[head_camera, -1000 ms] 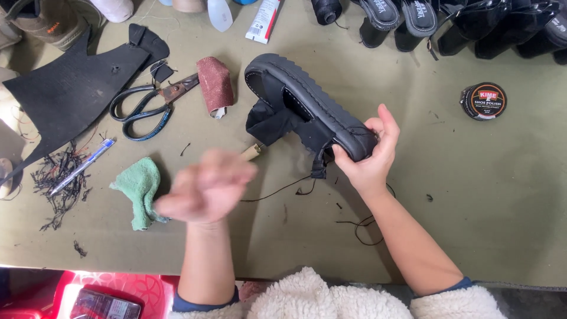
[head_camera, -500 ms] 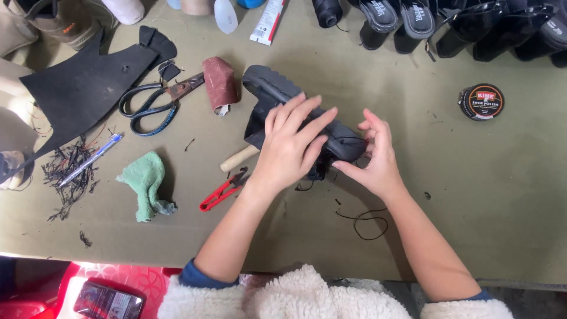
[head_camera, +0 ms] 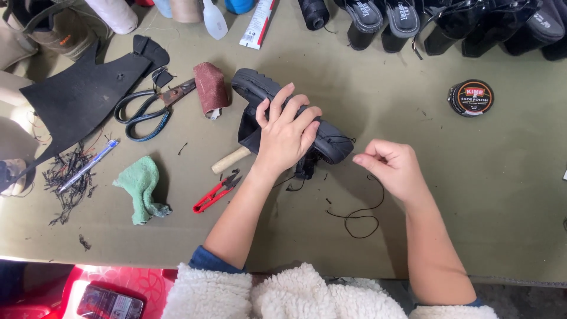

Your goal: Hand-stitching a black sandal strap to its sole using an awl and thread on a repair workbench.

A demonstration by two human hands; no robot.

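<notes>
A black shoe [head_camera: 277, 103] is laid sole-up on the olive counter [head_camera: 472, 195], slightly left of the middle, and is pressed down by the left hand [head_camera: 286, 133], whose fingers are spread flat across the sole. The right hand [head_camera: 393, 168] is held just to the right of the shoe's toe, apart from it, with thumb and forefinger pinched together on a thin black thread [head_camera: 360, 215]. The thread is seen looping loosely on the counter below that hand; whether it is joined to the shoe cannot be told.

Just beside the shoe on its lower left, a wooden handle [head_camera: 230, 159] is partly hidden under it, and red thread snips [head_camera: 217, 192] are lying near the left forearm. A green cloth [head_camera: 140, 188] is crumpled further left. Large scissors [head_camera: 150, 109] and a roll of reddish sandpaper [head_camera: 211, 88] are placed above, beside a black rubber sheet [head_camera: 77, 97]. A round tin of polish [head_camera: 471, 97] is set well apart on the right.
</notes>
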